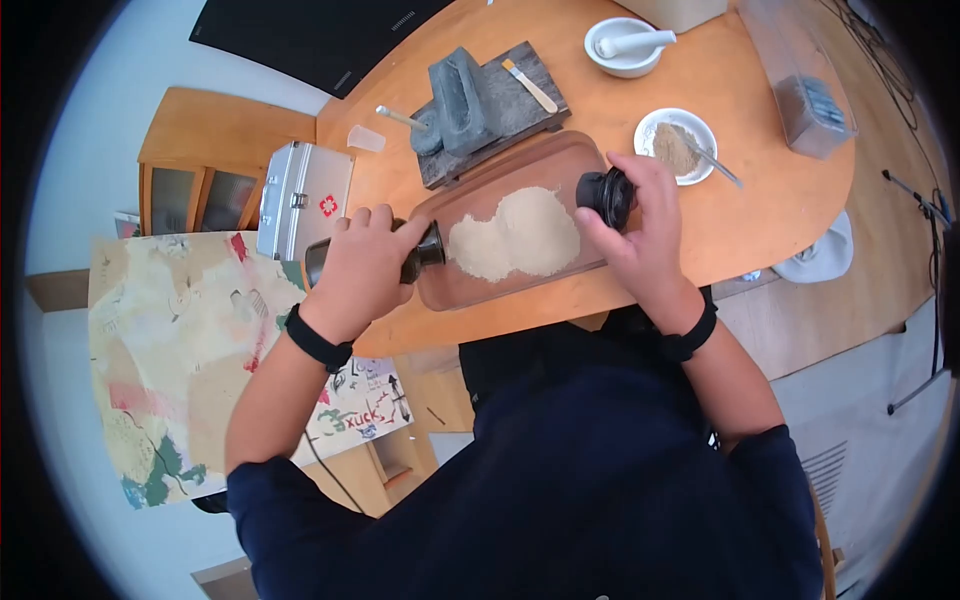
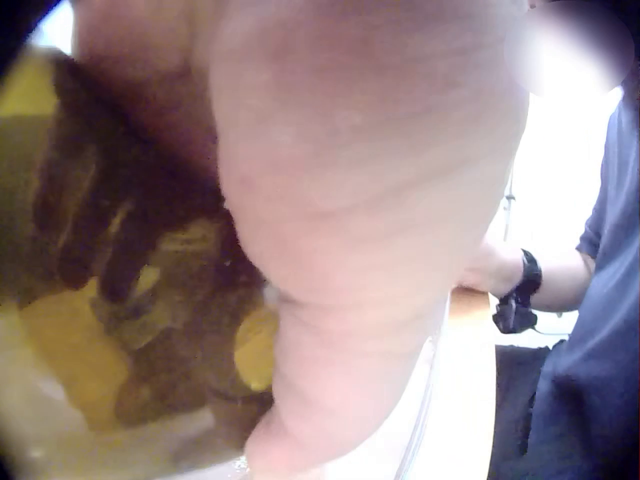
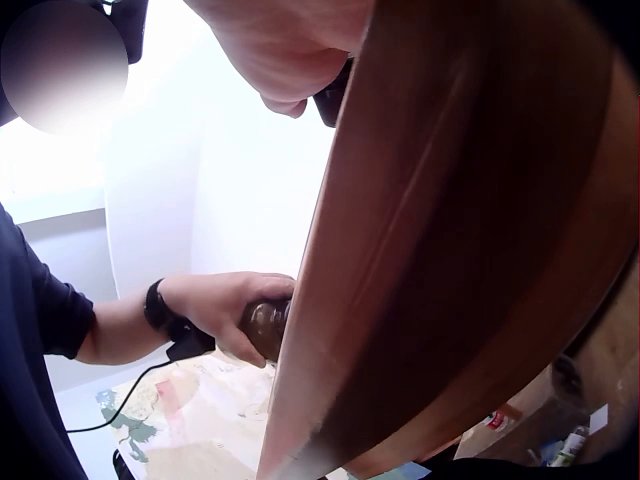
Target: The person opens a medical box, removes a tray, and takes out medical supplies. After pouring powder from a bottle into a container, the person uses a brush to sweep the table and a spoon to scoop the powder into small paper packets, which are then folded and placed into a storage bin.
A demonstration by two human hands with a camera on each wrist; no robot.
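Observation:
My left hand grips a dark, see-through jar lying on its side, its mouth end at the left end of a brown tray. Two joined heaps of pale powder lie in the tray. At the tray's right end, my right hand holds a black lid between thumb and fingers. The left wrist view shows the left hand large beside the amber-looking jar. In the right wrist view the right hand is partly cut off, and the jar shows under the left hand.
Behind the tray stand a grey stone block on a dark slab and a brush. A white mortar with pestle and a bowl of brownish powder are at right. A silver case and small clear cup are left.

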